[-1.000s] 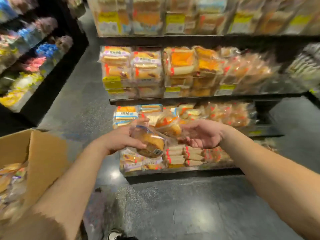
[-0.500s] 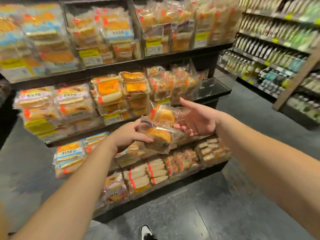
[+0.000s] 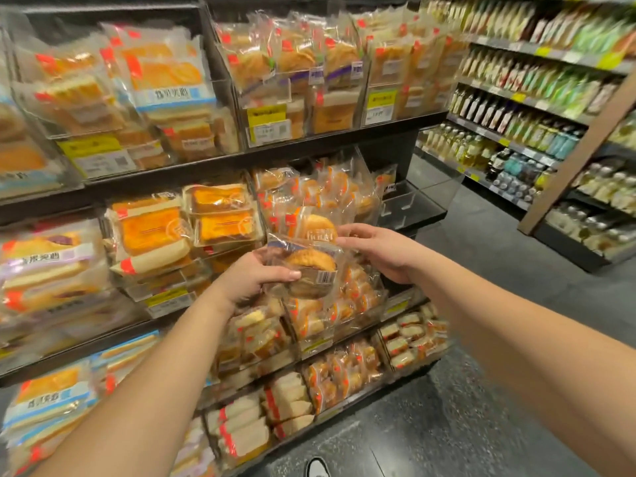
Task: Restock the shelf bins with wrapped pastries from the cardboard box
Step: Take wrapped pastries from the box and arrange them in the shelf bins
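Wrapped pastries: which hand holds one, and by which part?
The left hand grips the lower wrapped pastry by its left side; the right hand pinches the upper one's right edge.

Pastry bins [image 3: 309, 325] fill shelves ahead; bottle shelves [image 3: 516, 132] stand right.

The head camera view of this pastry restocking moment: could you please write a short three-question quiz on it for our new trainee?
1. True or false: the left hand grips a wrapped pastry that shows a barcode.
2. Which pastry does the right hand touch? A) one lying on the floor B) the second wrapped pastry, just above the gripped one C) one on the top shelf
3. Fill in: at the right end of the middle shelf sits a clear bin that looks ____.

Key: 1 true; 2 B; 3 empty.
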`<act>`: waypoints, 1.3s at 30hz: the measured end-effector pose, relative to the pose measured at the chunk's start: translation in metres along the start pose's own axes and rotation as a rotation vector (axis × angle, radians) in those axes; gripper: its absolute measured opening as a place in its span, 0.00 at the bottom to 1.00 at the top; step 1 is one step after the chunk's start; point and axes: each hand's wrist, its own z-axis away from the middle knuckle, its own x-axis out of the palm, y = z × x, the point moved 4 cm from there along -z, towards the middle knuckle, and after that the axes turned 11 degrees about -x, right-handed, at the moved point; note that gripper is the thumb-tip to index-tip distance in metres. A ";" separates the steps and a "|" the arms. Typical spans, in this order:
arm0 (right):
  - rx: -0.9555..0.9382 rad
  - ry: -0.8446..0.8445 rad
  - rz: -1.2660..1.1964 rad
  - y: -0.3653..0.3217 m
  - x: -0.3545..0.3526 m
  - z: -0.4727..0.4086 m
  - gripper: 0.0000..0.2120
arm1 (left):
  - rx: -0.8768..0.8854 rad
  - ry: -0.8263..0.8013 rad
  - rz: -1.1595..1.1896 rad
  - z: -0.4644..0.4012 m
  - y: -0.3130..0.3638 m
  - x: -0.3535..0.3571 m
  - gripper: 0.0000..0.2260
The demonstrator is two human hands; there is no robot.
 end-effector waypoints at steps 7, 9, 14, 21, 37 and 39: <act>-0.022 0.126 -0.095 0.024 -0.027 -0.056 0.35 | -0.074 -0.076 0.093 -0.066 0.024 -0.008 0.33; -0.031 0.165 -0.125 0.027 -0.033 -0.066 0.29 | -0.092 -0.094 0.063 -0.078 0.030 -0.008 0.27; 0.025 0.187 -0.165 0.023 -0.056 -0.090 0.19 | -0.131 -0.035 -0.023 -0.101 0.038 -0.014 0.15; 0.173 0.232 0.002 0.016 -0.107 -0.136 0.18 | -0.137 0.087 -0.213 -0.116 0.051 -0.028 0.32; 0.384 0.135 0.043 -0.009 -0.109 -0.247 0.10 | -0.210 0.366 -0.095 -0.115 0.070 -0.017 0.33; 0.389 0.147 0.054 -0.011 -0.107 -0.253 0.09 | -0.208 0.377 -0.061 -0.114 0.068 -0.016 0.31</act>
